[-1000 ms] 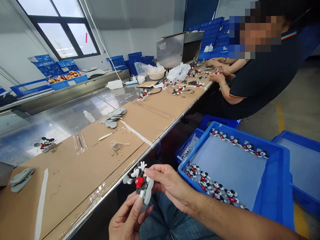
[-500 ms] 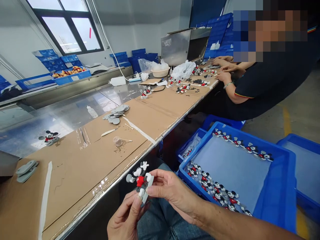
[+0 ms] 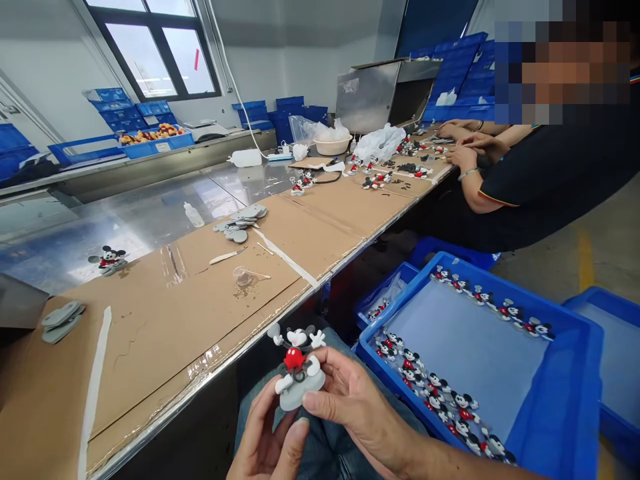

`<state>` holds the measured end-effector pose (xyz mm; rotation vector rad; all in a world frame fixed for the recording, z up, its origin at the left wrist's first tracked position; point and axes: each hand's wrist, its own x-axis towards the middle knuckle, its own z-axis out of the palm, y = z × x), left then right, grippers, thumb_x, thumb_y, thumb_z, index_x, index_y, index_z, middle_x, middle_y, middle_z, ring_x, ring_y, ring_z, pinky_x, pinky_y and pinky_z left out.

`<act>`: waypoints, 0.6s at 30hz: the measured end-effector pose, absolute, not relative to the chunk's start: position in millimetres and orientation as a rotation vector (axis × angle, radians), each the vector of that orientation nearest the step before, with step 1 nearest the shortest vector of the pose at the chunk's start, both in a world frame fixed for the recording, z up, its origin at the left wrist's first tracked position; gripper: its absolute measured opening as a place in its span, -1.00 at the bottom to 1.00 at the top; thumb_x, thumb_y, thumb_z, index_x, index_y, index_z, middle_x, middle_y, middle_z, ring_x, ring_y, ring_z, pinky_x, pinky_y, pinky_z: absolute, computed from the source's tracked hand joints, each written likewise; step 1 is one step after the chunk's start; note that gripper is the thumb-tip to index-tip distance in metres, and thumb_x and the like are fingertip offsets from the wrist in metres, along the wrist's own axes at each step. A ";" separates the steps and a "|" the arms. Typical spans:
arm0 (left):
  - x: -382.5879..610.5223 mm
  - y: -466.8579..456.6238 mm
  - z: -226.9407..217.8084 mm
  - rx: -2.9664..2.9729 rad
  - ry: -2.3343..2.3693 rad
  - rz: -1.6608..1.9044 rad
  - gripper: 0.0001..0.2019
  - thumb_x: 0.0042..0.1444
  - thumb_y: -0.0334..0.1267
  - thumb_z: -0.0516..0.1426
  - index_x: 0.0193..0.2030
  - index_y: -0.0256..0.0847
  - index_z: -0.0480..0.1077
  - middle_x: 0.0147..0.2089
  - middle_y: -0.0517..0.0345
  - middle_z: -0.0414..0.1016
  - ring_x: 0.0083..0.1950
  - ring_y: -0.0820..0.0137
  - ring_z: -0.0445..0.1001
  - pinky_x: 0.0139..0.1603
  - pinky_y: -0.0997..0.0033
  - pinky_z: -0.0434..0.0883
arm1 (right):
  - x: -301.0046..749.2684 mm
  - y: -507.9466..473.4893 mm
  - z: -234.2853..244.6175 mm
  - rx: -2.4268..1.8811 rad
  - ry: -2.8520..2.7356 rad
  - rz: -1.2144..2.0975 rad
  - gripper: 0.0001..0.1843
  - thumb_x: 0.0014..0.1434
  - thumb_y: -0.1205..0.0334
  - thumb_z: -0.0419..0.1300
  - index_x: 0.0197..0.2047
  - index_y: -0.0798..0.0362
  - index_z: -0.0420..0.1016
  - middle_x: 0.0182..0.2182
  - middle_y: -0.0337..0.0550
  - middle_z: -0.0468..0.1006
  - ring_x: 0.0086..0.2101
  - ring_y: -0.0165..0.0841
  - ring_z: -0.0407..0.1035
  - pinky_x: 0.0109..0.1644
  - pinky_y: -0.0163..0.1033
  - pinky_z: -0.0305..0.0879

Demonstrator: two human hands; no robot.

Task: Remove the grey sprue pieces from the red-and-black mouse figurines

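A Mickey Mouse figurine (image 3: pixel 295 360) with red shorts, white gloves and shoes stands on a grey oval base and faces me, held over my lap. My right hand (image 3: pixel 357 400) is closed on the right side of that base, thumb on its front edge and fingers behind. Beside the other edge, my left hand (image 3: pixel 273 433) is cupped, its thumb and index finger apart. The left fingertips lie close to the figurine's white shoe; whether they touch it cannot be made out.
On the cardboard-covered table (image 3: pixel 190 333) lie grey bases (image 3: pixel 245 217), a white-handled knife (image 3: pixel 225 257), a small clear cup (image 3: pixel 243 277) and another figurine (image 3: pixel 107 260). A blue tray (image 3: pixel 575 373) with rows of figurines is at right. A co-worker (image 3: pixel 545 167) sits beyond it.
The figurine has turned from sideways to face me and risen slightly to the right. My left thumb has come off the base. The view has swung a little left.
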<state>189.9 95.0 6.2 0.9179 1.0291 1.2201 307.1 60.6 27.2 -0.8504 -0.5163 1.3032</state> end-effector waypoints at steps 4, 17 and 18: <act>194.9 90.2 -3.9 0.687 1.036 1.149 -0.57 -0.38 -0.06 0.48 -0.27 -0.04 0.62 -0.24 0.20 0.68 -0.19 0.41 0.62 -0.14 0.66 0.49 | 296.1 53.3 19.1 -0.866 -0.472 1.270 -0.58 0.00 0.20 0.44 -0.10 0.07 0.43 -0.12 -0.11 0.59 -0.06 -0.32 0.46 0.10 -0.24 0.31; 191.8 82.9 0.2 0.568 1.022 1.126 -0.57 -0.38 -0.10 0.48 -0.26 -0.06 0.61 -0.27 0.20 0.68 -0.25 0.42 0.64 -0.17 0.68 0.50 | 299.5 42.7 -10.8 -1.053 -0.866 0.982 -0.70 0.08 0.13 0.39 -0.09 -0.06 0.59 -0.06 -0.17 0.51 -0.07 -0.31 0.44 0.00 -0.32 0.40; 192.0 82.5 1.4 0.569 1.017 1.137 -0.57 -0.36 -0.10 0.48 -0.24 -0.05 0.61 -0.28 0.21 0.68 -0.27 0.42 0.64 -0.17 0.67 0.50 | 301.0 41.9 -9.5 -1.040 -0.877 0.978 -0.65 0.07 0.10 0.39 -0.05 -0.07 0.57 -0.05 -0.16 0.49 -0.06 -0.31 0.44 -0.03 -0.32 0.41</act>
